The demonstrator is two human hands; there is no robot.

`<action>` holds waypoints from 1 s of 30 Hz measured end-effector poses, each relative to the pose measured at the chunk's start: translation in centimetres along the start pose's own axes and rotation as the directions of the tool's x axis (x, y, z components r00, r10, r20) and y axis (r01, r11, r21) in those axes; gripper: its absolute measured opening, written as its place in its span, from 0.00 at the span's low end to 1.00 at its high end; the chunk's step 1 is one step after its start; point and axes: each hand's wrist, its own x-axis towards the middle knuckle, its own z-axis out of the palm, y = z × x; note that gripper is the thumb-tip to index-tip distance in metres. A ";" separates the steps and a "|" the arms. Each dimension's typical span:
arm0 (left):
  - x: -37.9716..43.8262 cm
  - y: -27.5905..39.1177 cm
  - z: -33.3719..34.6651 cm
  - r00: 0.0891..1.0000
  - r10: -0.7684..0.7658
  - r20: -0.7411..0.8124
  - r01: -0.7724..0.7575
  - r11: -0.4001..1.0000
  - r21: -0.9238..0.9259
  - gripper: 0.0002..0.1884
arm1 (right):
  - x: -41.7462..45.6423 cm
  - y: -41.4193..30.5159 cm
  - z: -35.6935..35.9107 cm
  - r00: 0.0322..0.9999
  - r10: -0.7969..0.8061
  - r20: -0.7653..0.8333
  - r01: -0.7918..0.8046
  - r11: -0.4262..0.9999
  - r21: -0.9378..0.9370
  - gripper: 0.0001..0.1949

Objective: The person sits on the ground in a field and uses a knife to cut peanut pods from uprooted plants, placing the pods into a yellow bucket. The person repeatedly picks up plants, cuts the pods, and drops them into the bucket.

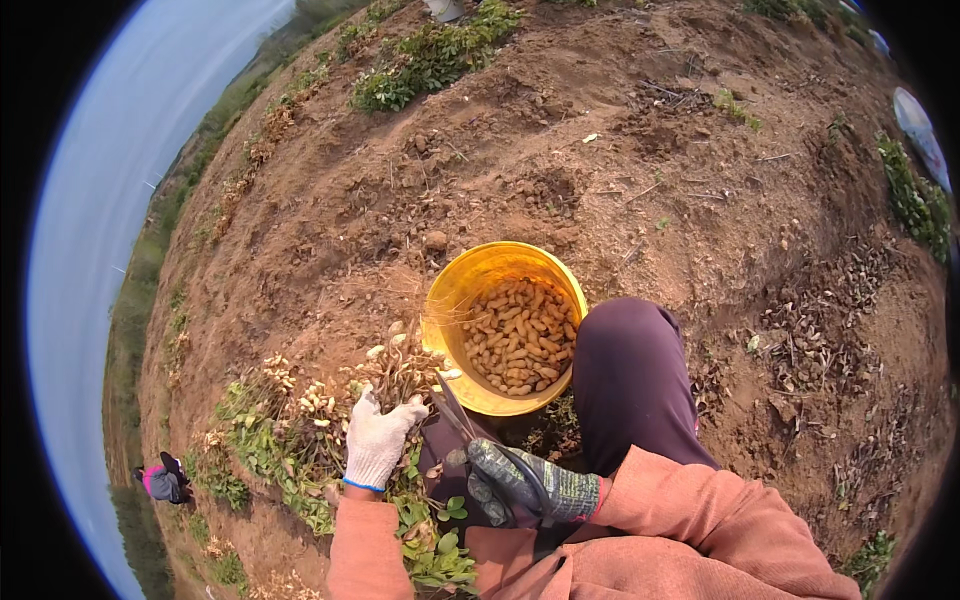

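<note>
My left hand point(379, 435), in a white knit glove with a blue cuff edge, grips a peanut plant near its roots. The plant's pods point(397, 364) hang beside the left rim of a yellow bucket point(442, 300). Many unshelled peanuts point(521, 337) lie inside the bucket. My right hand point(517, 480), in a grey-green patterned glove, holds scissors point(454, 412) by their dark handles. The blades point up towards the roots and the bucket's lower left rim. Leafy stems of the plant point(442, 555) hang below my left hand.
A pile of pulled peanut plants point(277, 442) lies at the left. My knee point(634, 375) is against the bucket's right side. Dry leaves point(817, 345) are scattered on the soil at right. A person point(161, 480) is far off at left. A pale bucket point(445, 9) stands at the top.
</note>
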 end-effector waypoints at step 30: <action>2.2 3.2 0.2 0.973 -0.096 0.210 0.162 0.932 -0.324 0.04 | 3.3 -3.6 -4.5 0.887 -0.353 -0.299 0.294 0.929 -0.226 0.24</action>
